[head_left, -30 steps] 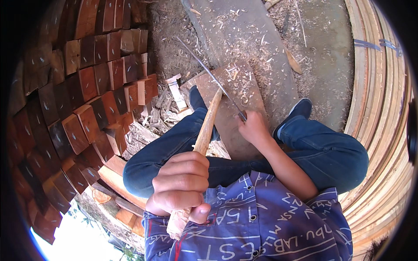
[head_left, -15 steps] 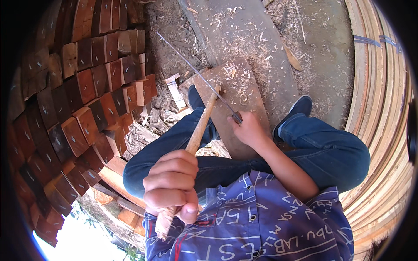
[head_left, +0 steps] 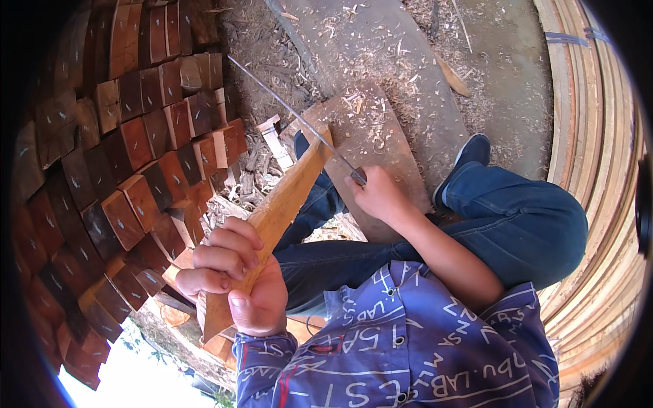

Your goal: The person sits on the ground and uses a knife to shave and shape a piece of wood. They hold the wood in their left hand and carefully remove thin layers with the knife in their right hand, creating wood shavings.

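Observation:
My left hand (head_left: 235, 272) is wrapped around the lower part of a pale carved wooden piece (head_left: 272, 211). The wood is broad and flat-faced in the middle and narrows toward its far end, which points up and to the right. In my right hand (head_left: 379, 194) is the short dark grip of a long, thin metal tool (head_left: 282, 102), slanting away to the upper left. I cannot tell whether it is a blade seen edge-on or a rod. The tool crosses the wood near its far tip; whether they touch is unclear. Below them lies a brown board (head_left: 371, 129).
Stacked dark red-brown timber ends (head_left: 126, 156) rise on the left. Long pale planks (head_left: 585, 136), bound with a blue-grey strap (head_left: 566, 39), curve along the right. Curled shavings (head_left: 374, 58) litter the ground and board. My bent legs (head_left: 510, 211) frame the board.
The wooden piece has turned from its narrow edge to its broad face. My left hand has moved left and its grip has shifted. The tool and my right hand have moved slightly left.

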Motion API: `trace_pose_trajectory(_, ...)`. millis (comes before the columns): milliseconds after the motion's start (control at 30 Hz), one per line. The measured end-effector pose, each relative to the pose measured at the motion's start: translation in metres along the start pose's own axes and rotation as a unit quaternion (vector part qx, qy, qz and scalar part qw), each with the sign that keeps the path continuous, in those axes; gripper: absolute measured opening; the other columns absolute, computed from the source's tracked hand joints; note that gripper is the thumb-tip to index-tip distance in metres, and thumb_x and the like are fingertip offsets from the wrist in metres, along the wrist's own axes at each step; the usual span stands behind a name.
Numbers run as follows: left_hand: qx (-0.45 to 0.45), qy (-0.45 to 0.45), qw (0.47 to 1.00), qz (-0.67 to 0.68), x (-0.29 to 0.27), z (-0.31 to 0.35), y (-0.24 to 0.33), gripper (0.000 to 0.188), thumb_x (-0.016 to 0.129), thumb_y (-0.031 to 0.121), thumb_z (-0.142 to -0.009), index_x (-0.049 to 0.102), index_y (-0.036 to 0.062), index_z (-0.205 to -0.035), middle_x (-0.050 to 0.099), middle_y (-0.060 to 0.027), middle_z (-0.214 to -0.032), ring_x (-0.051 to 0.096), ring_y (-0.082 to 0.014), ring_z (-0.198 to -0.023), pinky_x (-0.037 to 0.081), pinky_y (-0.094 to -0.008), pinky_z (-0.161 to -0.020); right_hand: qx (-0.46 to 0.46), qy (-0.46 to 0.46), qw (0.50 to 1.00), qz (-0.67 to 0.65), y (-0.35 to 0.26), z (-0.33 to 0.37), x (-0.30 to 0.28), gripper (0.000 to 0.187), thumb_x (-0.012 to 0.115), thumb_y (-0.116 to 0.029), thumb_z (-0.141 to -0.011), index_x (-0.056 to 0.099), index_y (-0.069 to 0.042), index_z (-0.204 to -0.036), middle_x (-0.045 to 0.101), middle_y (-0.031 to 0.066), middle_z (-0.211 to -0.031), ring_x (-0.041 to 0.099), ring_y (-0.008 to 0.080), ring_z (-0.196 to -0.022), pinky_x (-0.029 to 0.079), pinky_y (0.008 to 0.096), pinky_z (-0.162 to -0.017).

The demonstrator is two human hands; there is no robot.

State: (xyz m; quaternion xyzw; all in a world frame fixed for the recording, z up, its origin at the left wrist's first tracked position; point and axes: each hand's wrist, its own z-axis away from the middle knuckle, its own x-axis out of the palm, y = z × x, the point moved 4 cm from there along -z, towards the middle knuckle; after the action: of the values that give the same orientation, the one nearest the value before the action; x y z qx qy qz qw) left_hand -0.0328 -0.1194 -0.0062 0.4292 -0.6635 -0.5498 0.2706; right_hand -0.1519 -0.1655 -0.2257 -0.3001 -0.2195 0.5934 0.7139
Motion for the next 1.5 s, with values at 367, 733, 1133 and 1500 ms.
trace_pose_trajectory(367,0.005,0.014,1.000,-0.012,-0.011,0.002,-0.001,0.023,0.059,0.022,-0.084,0.037,0.0153,-0.083,0.037,-0.0001,-0.068,0.039,-0.0126,-0.058,0.035,-0.0302,-0.058,-0.002,-0.001,1.000,-0.001,-0.005,-0.005,0.003,0.025,0.062,-0.021,-0.083,0.065,0.004,-0.081,0.063,0.0254,-0.072,0.063,0.0420,-0.073,0.050,0.0473,-0.068)
trace_pose_trajectory(733,0.051,-0.007,0.999,-0.010,-0.010,0.013,-0.006,0.027,0.060,0.024,-0.084,0.036,0.0128,-0.087,0.039,-0.0013,-0.070,0.040,-0.0129,-0.057,0.035,-0.0308,-0.057,-0.098,0.018,0.995,-0.007,-0.027,0.000,0.002,0.018,0.062,-0.016,-0.080,0.063,0.002,-0.081,0.060,0.0257,-0.067,0.063,0.0419,-0.071,0.050,0.0475,-0.066)
trace_pose_trajectory(1133,0.030,0.012,0.999,-0.042,-0.005,-0.007,-0.008,0.025,0.059,0.024,-0.081,0.037,0.0137,-0.087,0.037,0.0004,-0.073,0.038,-0.0102,-0.058,0.033,-0.0281,-0.058,-0.055,-0.063,0.995,-0.055,-0.043,-0.003,0.001,0.022,0.063,-0.018,-0.080,0.063,0.004,-0.079,0.061,0.0243,-0.067,0.062,0.0422,-0.070,0.050,0.0479,-0.066)
trace_pose_trajectory(1500,0.000,0.123,0.984,-0.127,-0.001,-0.017,-0.010,0.031,0.065,0.026,-0.077,0.036,0.0149,-0.080,0.035,0.0024,-0.068,0.036,-0.0090,-0.054,0.033,-0.0260,-0.054,-0.022,-0.090,0.995,-0.040,-0.048,-0.015,-0.007,0.022,0.062,-0.017,-0.080,0.063,0.005,-0.079,0.061,0.0257,-0.069,0.062,0.0431,-0.071,0.050,0.0483,-0.067)
